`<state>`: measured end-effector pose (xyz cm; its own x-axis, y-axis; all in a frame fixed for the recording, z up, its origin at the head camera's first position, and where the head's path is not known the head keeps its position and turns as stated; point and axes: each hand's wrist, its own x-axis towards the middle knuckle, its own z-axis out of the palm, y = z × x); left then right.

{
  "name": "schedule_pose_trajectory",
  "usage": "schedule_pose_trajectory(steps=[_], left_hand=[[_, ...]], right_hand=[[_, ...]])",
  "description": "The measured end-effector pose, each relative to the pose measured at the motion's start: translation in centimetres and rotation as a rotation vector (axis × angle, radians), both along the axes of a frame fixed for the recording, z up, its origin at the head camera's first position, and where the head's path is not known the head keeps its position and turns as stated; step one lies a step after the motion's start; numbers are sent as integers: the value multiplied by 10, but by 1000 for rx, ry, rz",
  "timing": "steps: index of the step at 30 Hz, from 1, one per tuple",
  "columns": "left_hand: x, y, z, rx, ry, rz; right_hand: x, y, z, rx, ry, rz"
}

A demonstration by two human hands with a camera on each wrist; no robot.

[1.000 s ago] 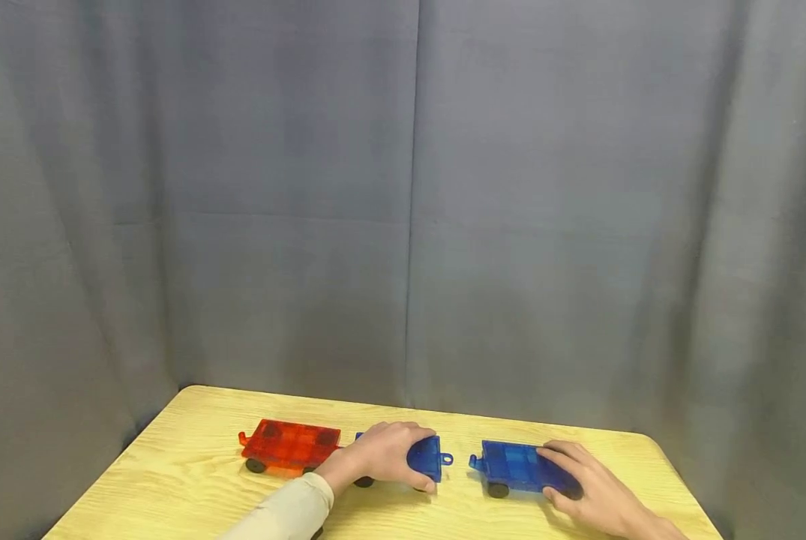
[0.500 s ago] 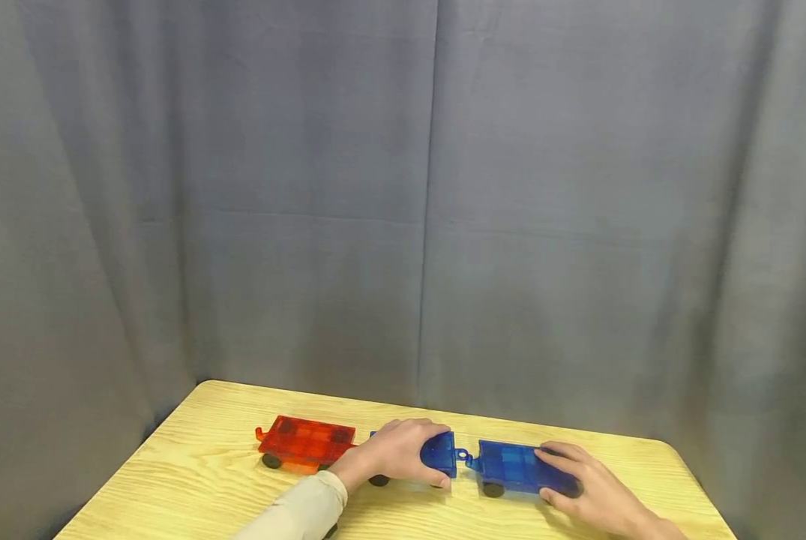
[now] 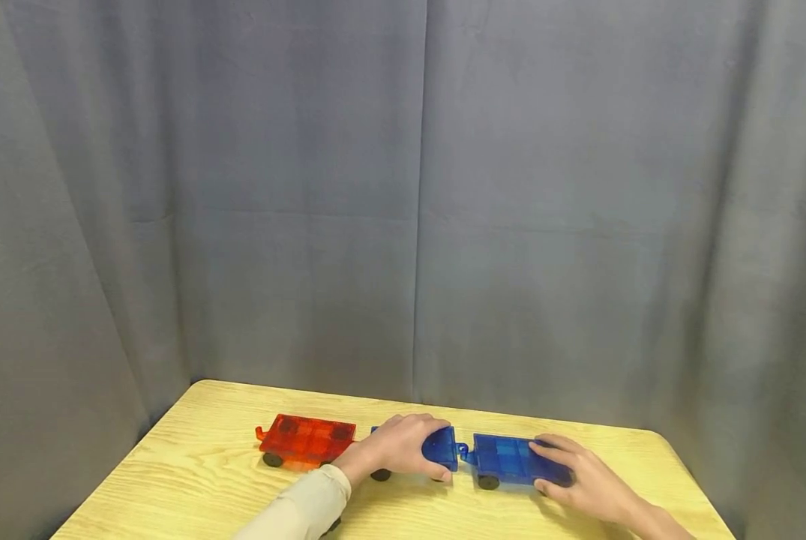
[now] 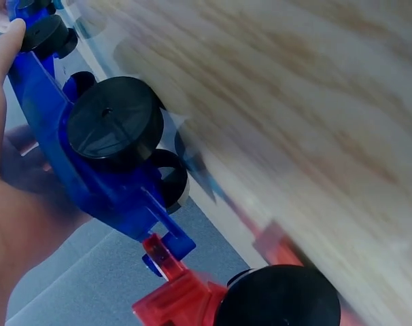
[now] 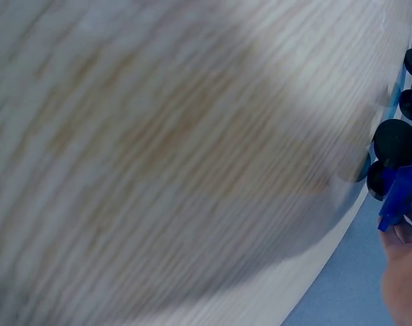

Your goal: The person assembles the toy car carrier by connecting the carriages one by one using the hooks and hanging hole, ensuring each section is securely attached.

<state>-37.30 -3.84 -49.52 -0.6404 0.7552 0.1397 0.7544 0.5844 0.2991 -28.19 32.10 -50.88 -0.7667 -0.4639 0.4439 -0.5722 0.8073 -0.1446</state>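
Note:
Two translucent blue toy train cars with black wheels stand in line on the table. My left hand [image 3: 405,446] grips the middle blue car [image 3: 441,448] from above, thumb on the near side and fingers over the far side. With my right hand [image 3: 588,480] I hold the right end of the other blue car [image 3: 504,457]. Its hook [image 3: 464,452] meets the middle car's ring; whether it is seated cannot be told. To the left stands a translucent red car [image 3: 308,441]. In the left wrist view, red and blue couplers [image 4: 166,255] overlap where these cars join.
The pale wood-grain table [image 3: 193,457] has rounded far corners. Grey curtains [image 3: 295,225] hang behind it and at both sides. A dark, wheel-like piece [image 3: 333,526] shows partly from under my left sleeve [image 3: 301,502].
The middle blue car and red car moved right with my left hand. The gap between the two blue cars has closed, and the right car's hook now overlaps the ring.

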Motion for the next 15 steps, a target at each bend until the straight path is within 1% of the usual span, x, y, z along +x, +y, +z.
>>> schedule_pose_trajectory(steps=[5,12,15], left_hand=[[-3,-1,-1,-7,1,-2],[0,-1,2,-8,-2,-11],[1,-1,1,-25,6,-14]], right_hand=[[0,-1,0,0,-21,-3],[1,-4,-2,-25,18,-21],[3,-7,-3,-38,14,-35]])
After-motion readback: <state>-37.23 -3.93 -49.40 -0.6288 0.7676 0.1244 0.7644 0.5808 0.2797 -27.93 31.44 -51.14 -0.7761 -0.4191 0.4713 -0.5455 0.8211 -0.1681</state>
